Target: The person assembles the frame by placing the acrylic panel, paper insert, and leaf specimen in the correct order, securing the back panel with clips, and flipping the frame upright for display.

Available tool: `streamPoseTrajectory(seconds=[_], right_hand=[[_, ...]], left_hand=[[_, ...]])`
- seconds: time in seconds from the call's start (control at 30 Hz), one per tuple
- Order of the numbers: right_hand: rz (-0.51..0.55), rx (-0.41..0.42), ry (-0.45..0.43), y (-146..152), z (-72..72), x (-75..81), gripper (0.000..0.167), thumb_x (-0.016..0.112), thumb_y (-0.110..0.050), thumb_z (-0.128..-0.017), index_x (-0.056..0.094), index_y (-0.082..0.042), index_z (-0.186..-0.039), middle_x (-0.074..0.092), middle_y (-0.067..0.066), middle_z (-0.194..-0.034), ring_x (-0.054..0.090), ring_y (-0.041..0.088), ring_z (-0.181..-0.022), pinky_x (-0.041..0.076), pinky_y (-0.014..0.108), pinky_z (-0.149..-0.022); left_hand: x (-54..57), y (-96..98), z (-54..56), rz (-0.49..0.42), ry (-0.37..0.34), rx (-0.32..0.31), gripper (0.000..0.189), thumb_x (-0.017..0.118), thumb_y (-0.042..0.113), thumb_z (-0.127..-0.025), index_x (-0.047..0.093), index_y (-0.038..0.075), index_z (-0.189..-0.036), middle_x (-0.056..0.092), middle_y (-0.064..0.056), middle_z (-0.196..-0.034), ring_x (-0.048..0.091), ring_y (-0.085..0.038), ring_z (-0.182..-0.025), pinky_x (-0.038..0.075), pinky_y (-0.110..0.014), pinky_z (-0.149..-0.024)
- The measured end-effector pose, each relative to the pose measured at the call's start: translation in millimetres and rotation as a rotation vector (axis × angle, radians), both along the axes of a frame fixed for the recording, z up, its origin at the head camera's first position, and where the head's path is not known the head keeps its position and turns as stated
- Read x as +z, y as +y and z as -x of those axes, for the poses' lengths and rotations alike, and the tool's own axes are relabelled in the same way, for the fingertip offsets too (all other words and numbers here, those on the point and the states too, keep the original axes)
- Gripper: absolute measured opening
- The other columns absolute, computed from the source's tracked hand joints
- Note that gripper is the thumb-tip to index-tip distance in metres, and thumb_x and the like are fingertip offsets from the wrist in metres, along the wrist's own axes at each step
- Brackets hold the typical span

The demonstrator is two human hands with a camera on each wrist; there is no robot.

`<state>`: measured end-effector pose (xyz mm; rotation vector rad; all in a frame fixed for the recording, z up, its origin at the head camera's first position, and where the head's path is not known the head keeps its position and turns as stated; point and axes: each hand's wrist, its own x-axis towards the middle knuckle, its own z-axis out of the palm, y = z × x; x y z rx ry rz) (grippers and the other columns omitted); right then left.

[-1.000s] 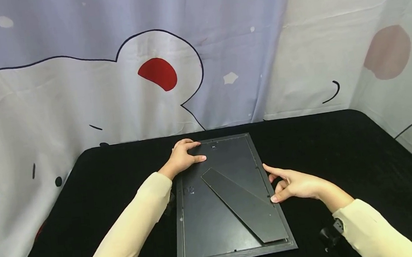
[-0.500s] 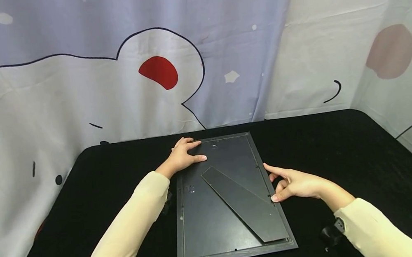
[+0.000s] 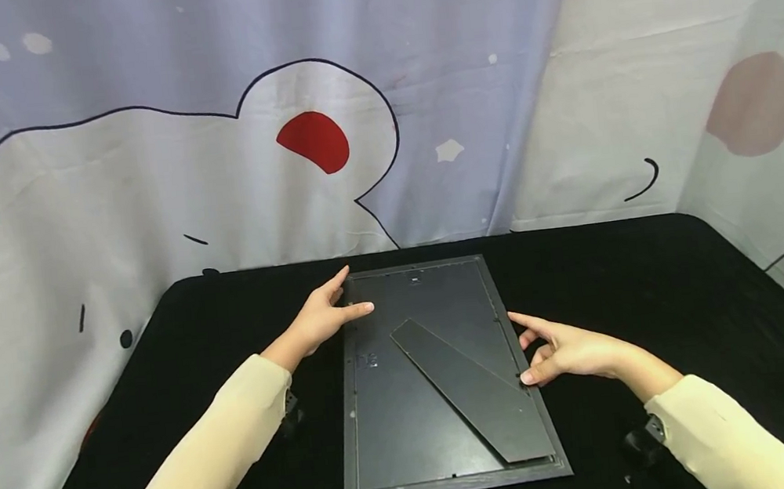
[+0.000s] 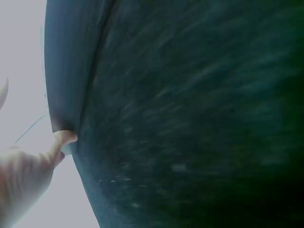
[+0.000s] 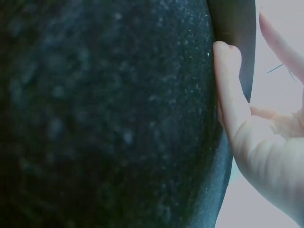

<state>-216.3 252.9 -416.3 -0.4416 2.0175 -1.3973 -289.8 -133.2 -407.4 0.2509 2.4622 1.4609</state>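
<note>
A dark grey picture frame (image 3: 393, 402) lies back side up on the black cloth, its easel stand (image 3: 473, 394) folded slantwise across the backing. At its upper left edge is my left hand (image 3: 317, 318), thumb stretched over the backing and index finger pointing to the far corner. In the left wrist view, a fingertip (image 4: 71, 137) meets the frame's side. My right hand (image 3: 575, 349) holds the right edge: thumb tip on the rim, index finger extended along the side, other fingers bent against it. The right wrist view shows these fingers (image 5: 230, 90) close to the cloth.
The table (image 3: 630, 292) is covered in black cloth, with rounded far corners. A printed curtain (image 3: 167, 187) hangs right behind it, and another pale cloth (image 3: 776, 184) stands along the right side. Small black devices sit at both wrists.
My left hand has shifted left and towards me, from over the frame's far left corner to its upper left edge. The right hand stays at the right edge. The head view has shifted slightly.
</note>
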Motion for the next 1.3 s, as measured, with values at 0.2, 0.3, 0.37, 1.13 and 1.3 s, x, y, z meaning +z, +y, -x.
streamPoseTrajectory(seconds=[0.2, 0.3, 0.37, 1.13, 1.3], right_hand=[[-0.022, -0.037, 0.026, -5.4, -1.1, 3.8, 0.101, 0.076, -0.012, -0.083, 0.002, 0.009, -0.15, 0.036, 0.022, -0.117, 0.064, 0.018, -0.078, 0.055, 0.039, -0.079], [-0.036, -0.049, 0.033, -7.5, -1.3, 4.1, 0.099, 0.075, -0.011, -0.083, 0.005, 0.011, -0.149, 0.037, 0.02, -0.116, 0.064, 0.019, -0.076, 0.055, 0.039, -0.078], [-0.046, -0.054, 0.039, -7.7, -1.4, 3.6, 0.098, 0.075, -0.011, -0.083, 0.006, 0.012, -0.148, 0.038, 0.02, -0.115, 0.064, 0.019, -0.076, 0.056, 0.039, -0.078], [-0.065, -0.025, 0.104, -6.1, -5.1, -1.1, 0.102, 0.078, -0.022, -0.082, 0.009, 0.02, -0.144, 0.039, 0.02, -0.115, 0.065, 0.015, -0.075, 0.056, 0.035, -0.076], [-0.055, -0.05, 0.068, -10.4, -7.4, 2.4, 0.095, 0.075, -0.012, -0.084, 0.009, 0.016, -0.147, 0.039, 0.021, -0.118, 0.063, 0.014, -0.074, 0.055, 0.038, -0.078]], left_hand=[[-5.2, -6.1, -30.7, -0.081, -0.059, 0.007, 0.094, 0.072, 0.024, -0.088, 0.009, 0.015, -0.156, 0.013, -0.015, -0.16, 0.023, -0.036, -0.143, 0.033, -0.055, -0.107], [-7.5, -8.5, -43.9, -0.119, -0.087, 0.021, 0.096, 0.073, 0.023, -0.087, 0.008, 0.013, -0.156, 0.016, -0.017, -0.159, 0.026, -0.037, -0.142, 0.034, -0.055, -0.106], [-8.4, -8.9, -51.6, -0.141, -0.105, 0.031, 0.097, 0.074, 0.022, -0.086, 0.008, 0.011, -0.156, 0.018, -0.018, -0.158, 0.028, -0.037, -0.141, 0.035, -0.054, -0.106], [-11.3, -14.0, -95.0, -0.041, -0.148, 0.059, 0.091, 0.086, 0.004, -0.067, 0.037, -0.01, -0.142, 0.048, -0.019, -0.132, 0.047, -0.033, -0.121, 0.045, -0.047, -0.098], [-8.2, -11.6, -95.5, -0.029, -0.143, 0.048, 0.084, 0.084, 0.0, -0.066, 0.044, -0.01, -0.138, 0.054, -0.016, -0.123, 0.05, -0.03, -0.113, 0.043, -0.049, -0.097]])
